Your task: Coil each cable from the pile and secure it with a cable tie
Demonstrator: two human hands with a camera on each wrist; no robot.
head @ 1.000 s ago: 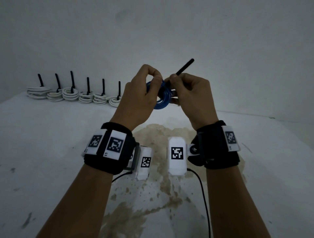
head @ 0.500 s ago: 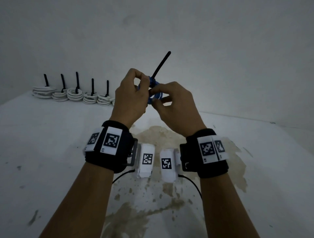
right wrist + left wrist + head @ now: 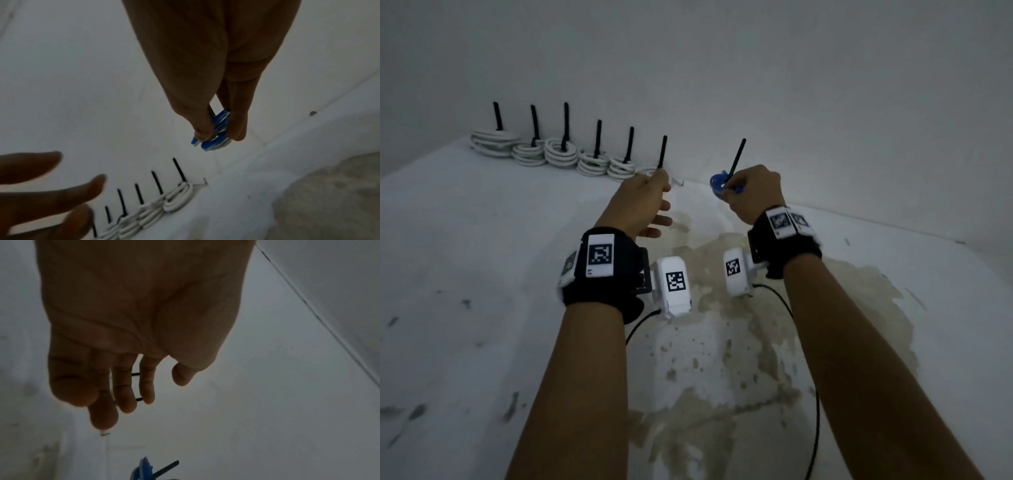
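The two-handed hold seen half a second ago is broken: the blue coil (image 3: 720, 183) is now carried by the right hand (image 3: 755, 193) alone, pinched between thumb and fingertips (image 3: 238, 129), as the right wrist view shows plainly, with the black cable tie (image 3: 736, 156) standing up out of it. The coil is held in the air out toward the back edge of the table (image 3: 482, 257), to the right of the finished row and apart from it. The left hand (image 3: 640, 205) has been let go and moved off to the left; its fingers (image 3: 125, 392) are spread and relaxed, and nothing is held by it. From this a judgement can be drawn: the tie is taken to be cinched, and the blue coil looks ready to be set down at the end of the row. Now the count. Six white coils (image 3: 592, 166) are lined up along the back edge, the sixth largely hidden behind the left hand in the head view. Six black tie tails (image 3: 598, 137) are counted standing from them, one per coil. One blue coil is in hand, with one tie on it, which makes seven bundles in all. No pile of loose cables can be seen in any view, so what is left to be coiled cannot be told.
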